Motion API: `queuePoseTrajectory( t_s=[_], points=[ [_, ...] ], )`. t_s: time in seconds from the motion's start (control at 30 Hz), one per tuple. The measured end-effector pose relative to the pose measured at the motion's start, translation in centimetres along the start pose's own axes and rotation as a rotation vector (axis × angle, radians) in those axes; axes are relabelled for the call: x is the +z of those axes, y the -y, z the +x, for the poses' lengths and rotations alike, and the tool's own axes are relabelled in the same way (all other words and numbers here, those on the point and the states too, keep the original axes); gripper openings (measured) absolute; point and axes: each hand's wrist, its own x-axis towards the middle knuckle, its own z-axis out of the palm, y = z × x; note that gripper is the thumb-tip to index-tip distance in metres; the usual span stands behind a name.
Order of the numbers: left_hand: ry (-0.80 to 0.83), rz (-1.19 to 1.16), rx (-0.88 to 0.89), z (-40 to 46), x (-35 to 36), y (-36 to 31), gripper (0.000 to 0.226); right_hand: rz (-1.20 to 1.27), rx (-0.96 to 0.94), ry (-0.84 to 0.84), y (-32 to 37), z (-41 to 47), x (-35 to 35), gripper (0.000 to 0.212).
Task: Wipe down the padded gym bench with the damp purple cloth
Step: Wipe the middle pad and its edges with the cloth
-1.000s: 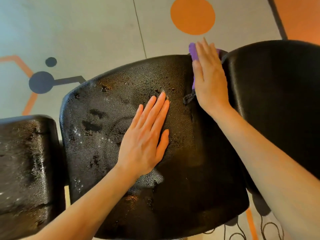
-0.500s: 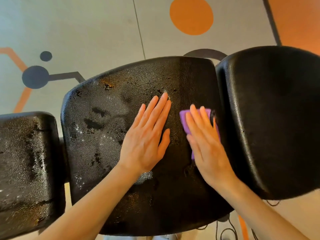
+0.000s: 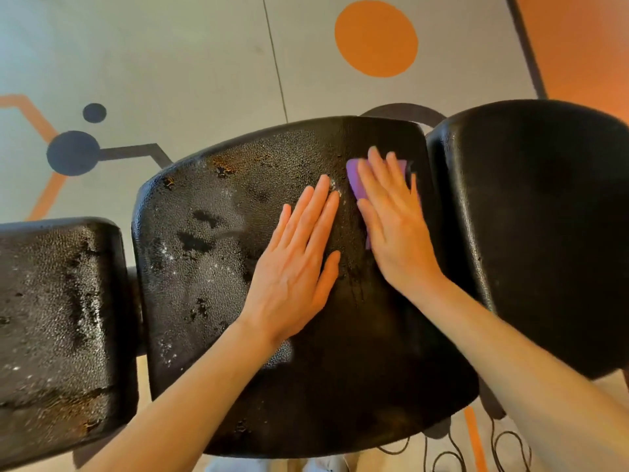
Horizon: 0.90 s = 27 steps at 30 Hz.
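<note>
- Nearest, dark cables lie coiled on the floor under the bench's front edge, and something pale, perhaps shoes, shows below it; neither touches the work.
- Left hand lies flat and released on the middle pad, fingers straight, bracing; it has not shifted over the last second.
- Right hand presses flat on the cloth, fingers straight rather than curled round it. Half a second ago it was lower on the pad; a second ago it was up at the far edge, so it has swept down and is now pushing back up. The blur on its fingers fits that.
- Cloth sits under that hand on the right part of the middle pad, just beside the left fingertips, purple showing at its left and top.
- That strip looks dark and even, so the strokes seem to be working; the pad's left half is dull with pale specks and worn patches, and the left pad looks the same.
- Left hand itself stands in the way of the next strip leftward and would need to move.
- Right pad looks glossy.
- Farthest, the floor carries an orange circle and dark dots.
</note>
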Motion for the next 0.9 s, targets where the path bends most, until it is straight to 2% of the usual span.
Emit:
queuePoseTrajectory(
  t_s=[0.1, 0.17, 0.27, 0.33, 0.43, 0.5, 0.53, 0.6, 0.67, 0.7, 0.77, 0.83, 0.9],
  points=[
    [-0.037, 0.008, -0.069, -0.5, -1.1, 0.8, 0.065, 0.001, 0.022, -0.072, -0.1, 6.7, -0.8, 0.048],
    [-0.066, 0.018, -0.151, -1.4, -2.1, 2.4, 0.065, 0.009, 0.04, -0.067, 0.0, 4.8, -0.6, 0.049],
    [-0.094, 0.033, -0.309, -3.2, -3.2, 5.5, 0.064, -0.035, 0.009, 0.026, 0.2, -2.3, -0.2, 0.049],
    [-0.116, 0.052, -0.38, -3.7, -3.5, 6.9, 0.064, -0.052, -0.029, 0.046, -1.0, -2.0, -0.7, 0.048],
    [-0.115, 0.106, -0.4, -4.0, -3.2, 7.6, 0.063, -0.008, 0.177, -0.12, -1.9, 4.8, -1.4, 0.048],
    [-0.118, 0.127, -0.399, -3.8, -3.0, 7.6, 0.063, -0.007, 0.263, -0.219, 0.2, 7.9, -0.4, 0.047],
    [-0.111, 0.136, -0.397, -3.8, -3.0, 7.5, 0.063, -0.032, 0.208, -0.222, 2.0, 8.2, 0.4, 0.044],
    [-0.107, 0.147, -0.397, -3.9, -3.1, 7.5, 0.063, -0.062, -0.037, -0.148, 4.2, 8.0, 1.6, 0.041],
    [-0.1, 0.154, -0.398, -3.8, -3.2, 7.5, 0.064, -0.059, -0.147, -0.059, 3.2, 7.8, 0.7, 0.04],
    [-0.097, 0.155, -0.401, -3.9, -3.2, 7.4, 0.064, -0.063, -0.121, -0.055, 1.8, 8.0, -0.2, 0.04],
    [-0.099, 0.147, -0.406, -3.8, -3.2, 7.4, 0.063, -0.034, 0.085, -0.159, -0.9, 8.6, -2.0, 0.043],
    [-0.097, 0.15, -0.409, -3.8, -3.2, 7.4, 0.064, -0.113, 0.229, -0.228, 0.3, 9.7, -1.5, 0.05],
    [-0.091, 0.154, -0.414, -3.8, -3.3, 7.4, 0.064, -0.239, 0.106, -0.186, 5.4, 11.2, 1.1, 0.041]
  ],
)
